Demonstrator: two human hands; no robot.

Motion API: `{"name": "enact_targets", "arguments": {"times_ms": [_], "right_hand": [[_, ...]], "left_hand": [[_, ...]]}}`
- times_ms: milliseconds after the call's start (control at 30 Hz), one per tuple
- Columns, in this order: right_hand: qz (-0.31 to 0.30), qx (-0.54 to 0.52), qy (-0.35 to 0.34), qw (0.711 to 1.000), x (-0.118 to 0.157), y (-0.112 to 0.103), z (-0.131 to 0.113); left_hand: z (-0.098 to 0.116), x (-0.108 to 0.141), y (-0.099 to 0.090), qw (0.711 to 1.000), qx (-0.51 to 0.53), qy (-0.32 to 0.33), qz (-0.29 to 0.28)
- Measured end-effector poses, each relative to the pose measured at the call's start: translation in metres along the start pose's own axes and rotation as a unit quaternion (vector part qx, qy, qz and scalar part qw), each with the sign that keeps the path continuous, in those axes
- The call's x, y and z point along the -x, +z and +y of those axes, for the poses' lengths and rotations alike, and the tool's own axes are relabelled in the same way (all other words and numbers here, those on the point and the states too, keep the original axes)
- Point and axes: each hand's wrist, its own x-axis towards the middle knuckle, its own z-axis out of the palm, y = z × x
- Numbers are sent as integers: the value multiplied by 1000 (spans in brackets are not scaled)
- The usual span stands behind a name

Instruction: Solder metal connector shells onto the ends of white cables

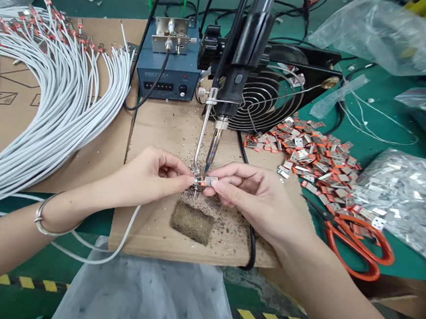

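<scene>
The fingers of the left hand point(148, 178) pinch closely on the end of a white cable point(131, 229), whose length loops down below the wrist. Those of the right hand point(259, 197) grip a small metal connector point(211, 181), held end to end with it. A soldering iron point(219, 125) points down at the join; whether its tip touches is unclear. Beneath lies a cardboard sheet point(151, 140) bearing a brown sponge point(192, 222). To the right, orange-handled scissors point(358, 230) rest beside piled connectors point(316, 158).
</scene>
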Motion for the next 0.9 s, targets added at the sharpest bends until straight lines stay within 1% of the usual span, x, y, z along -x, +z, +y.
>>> {"name": "enact_targets", "arguments": {"times_ms": [233,433,533,667,900], "right_hand": [[-1,3,-12,1000,1,0,0],[29,50,-7,998,1,4,-2],[34,61,-3,998,1,5,-3],[30,55,-8,998,1,6,-2],[15,42,-18,999,3,3,-1]], "left_hand": [[-1,-1,0,1000,1,1,2],[-2,-2,0,1000,-18,-1,4],[-1,-1,0,1000,-18,-7,0],[0,-2,0,1000,-15,-20,-2],[2,1,2,1000,-14,-14,-4]]}}
